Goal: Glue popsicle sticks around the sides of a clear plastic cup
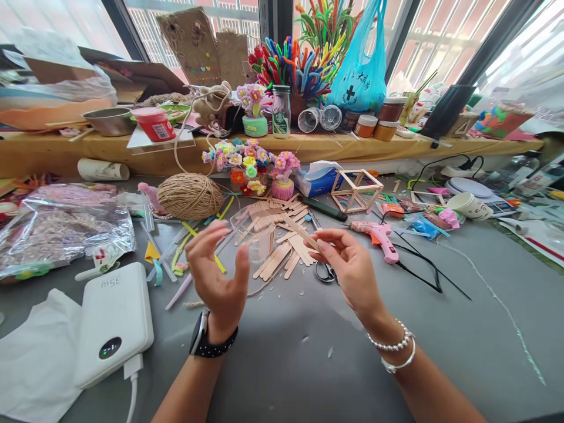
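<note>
Head view: both hands are raised just above the grey counter point(282, 364), in front of a loose heap of craft sticks point(282, 247).

The left hand point(218, 276) is open, palm turned inward, its fingers point(207, 238) spread and curved. At its 2 o'clock there is a faint clear, curved piece point(249, 235), perhaps plastic. It is too transparent to tell whether the hand touches it.

The right hand point(348, 264) has its fingers point(324, 244) drawn together in a pinch, seemingly on the near end of one wooden stick point(304, 232) that slants away toward 10 o'clock over the heap.

Scissors point(325, 271) lie on the counter just under this hand. A pink glue gun point(383, 238) sits at its 2 o'clock, and a finished stick frame point(356, 189) stands at its 12 o'clock. A ball of twine point(189, 197) lies at 11 o'clock from the left hand, and a white power bank point(112, 320) at 8 o'clock.

Judging by this, the step in hand is picking one stick from the heap, with the left hand ready to receive or steady it. The next move calls for a firm pinch, lifting the stick clear without dragging its neighbours, and keeping it away from the clear piece.
</note>
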Action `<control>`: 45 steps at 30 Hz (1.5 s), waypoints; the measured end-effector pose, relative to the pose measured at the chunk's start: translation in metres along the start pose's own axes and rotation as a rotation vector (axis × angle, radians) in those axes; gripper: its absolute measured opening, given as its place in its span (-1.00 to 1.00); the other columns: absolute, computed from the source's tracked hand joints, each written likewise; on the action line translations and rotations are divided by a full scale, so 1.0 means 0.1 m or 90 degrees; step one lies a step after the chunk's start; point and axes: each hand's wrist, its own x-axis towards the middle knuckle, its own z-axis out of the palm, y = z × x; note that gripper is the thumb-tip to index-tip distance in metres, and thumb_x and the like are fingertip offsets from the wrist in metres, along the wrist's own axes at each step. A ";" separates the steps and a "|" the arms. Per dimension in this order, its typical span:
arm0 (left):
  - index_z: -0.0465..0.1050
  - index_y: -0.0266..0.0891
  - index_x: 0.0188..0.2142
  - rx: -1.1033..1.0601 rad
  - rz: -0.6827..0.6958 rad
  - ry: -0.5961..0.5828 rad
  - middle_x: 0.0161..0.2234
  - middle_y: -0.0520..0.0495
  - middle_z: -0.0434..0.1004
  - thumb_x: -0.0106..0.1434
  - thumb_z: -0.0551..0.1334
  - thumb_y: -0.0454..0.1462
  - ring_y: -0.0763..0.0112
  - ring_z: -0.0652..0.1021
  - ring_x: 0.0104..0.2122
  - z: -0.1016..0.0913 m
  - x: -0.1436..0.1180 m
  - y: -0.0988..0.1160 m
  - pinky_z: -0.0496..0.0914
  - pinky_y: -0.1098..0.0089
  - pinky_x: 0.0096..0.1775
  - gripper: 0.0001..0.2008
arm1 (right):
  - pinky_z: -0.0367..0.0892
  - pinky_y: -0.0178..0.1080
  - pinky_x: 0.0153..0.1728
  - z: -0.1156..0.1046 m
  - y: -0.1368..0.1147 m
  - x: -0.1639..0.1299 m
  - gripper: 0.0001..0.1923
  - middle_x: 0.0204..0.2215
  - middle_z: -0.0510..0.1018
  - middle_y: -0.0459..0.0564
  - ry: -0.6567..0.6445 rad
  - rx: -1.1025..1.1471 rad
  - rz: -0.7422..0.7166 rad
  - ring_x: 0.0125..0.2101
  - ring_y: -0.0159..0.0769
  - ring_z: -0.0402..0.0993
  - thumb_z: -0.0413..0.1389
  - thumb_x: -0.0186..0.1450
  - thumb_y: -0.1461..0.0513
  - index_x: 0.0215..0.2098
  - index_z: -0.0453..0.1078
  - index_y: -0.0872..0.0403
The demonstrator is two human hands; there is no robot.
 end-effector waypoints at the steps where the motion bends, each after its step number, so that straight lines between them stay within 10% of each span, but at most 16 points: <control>1: 0.34 -0.22 -0.27 -0.028 0.031 -0.029 -0.27 -0.06 0.44 0.13 0.18 -0.34 0.35 0.48 -0.19 -0.02 -0.01 0.05 0.35 0.24 -0.09 -0.86 | 0.48 -0.27 -0.25 0.00 -0.01 -0.01 -0.88 -0.31 0.52 -0.09 -0.013 0.004 0.008 -0.23 -0.31 0.50 0.12 0.18 0.20 -0.30 0.39 0.04; 3: 0.36 -0.23 -0.40 -0.085 0.015 -0.165 -0.50 0.03 0.46 0.19 0.12 -0.35 0.45 0.50 -0.42 -0.04 -0.03 0.12 0.39 0.38 -0.30 -0.93 | 0.48 -0.29 -0.28 0.01 -0.02 -0.01 -0.89 -0.34 0.52 -0.09 -0.049 0.022 0.032 -0.24 -0.31 0.51 0.13 0.17 0.21 -0.32 0.39 0.04; 8: 0.33 -0.24 -0.17 -0.312 -0.376 -0.431 -0.67 0.15 0.32 0.15 0.17 -0.13 0.56 0.33 -0.69 0.06 -0.09 0.14 0.24 0.52 -0.61 -0.70 | 0.49 -0.32 -0.33 0.03 -0.04 -0.03 -0.90 -0.36 0.52 -0.12 -0.143 0.060 0.089 -0.28 -0.34 0.52 0.13 0.16 0.20 -0.34 0.39 0.04; 15: 0.42 -0.24 -0.34 -0.428 -0.541 -0.388 -0.64 0.10 0.29 0.07 0.24 -0.06 0.60 0.26 -0.67 0.12 -0.15 0.02 0.15 0.52 -0.60 -0.70 | 0.48 -0.32 -0.35 0.06 -0.05 -0.05 -0.88 -0.34 0.51 -0.11 -0.202 0.021 0.131 -0.31 -0.36 0.52 0.11 0.17 0.17 -0.34 0.38 0.03; 30: 0.40 -0.26 -0.39 -0.442 -0.549 -0.392 -0.61 0.09 0.26 0.08 0.24 -0.09 0.56 0.28 -0.61 0.15 -0.14 0.07 0.23 0.48 -0.51 -0.74 | 0.26 -0.34 -0.45 0.04 0.02 -0.10 -0.83 -0.53 0.49 -0.07 -0.151 -0.495 -0.279 -0.53 -0.41 0.35 -0.01 0.27 0.21 -0.42 0.36 0.07; 35: 0.40 -0.26 -0.46 -0.411 -0.520 -0.426 -0.38 -0.03 0.43 0.13 0.20 -0.15 0.47 0.41 -0.44 0.16 -0.12 0.10 0.32 0.43 -0.34 -0.79 | 0.25 -0.34 -0.47 0.05 0.00 -0.10 -0.84 -0.53 0.47 -0.07 -0.118 -0.534 -0.349 -0.53 -0.41 0.33 -0.05 0.28 0.26 -0.40 0.33 0.06; 45: 0.49 -0.27 -0.40 -0.317 -0.532 -0.495 -0.58 0.02 0.44 0.14 0.19 -0.17 0.46 0.46 -0.53 0.15 -0.08 0.21 0.36 0.46 -0.41 -0.80 | 0.12 -0.37 -0.55 0.01 0.00 -0.07 -0.80 -0.62 0.31 -0.14 -0.079 -0.583 -0.346 -0.60 -0.45 0.19 -0.08 0.25 0.30 -0.53 0.22 0.06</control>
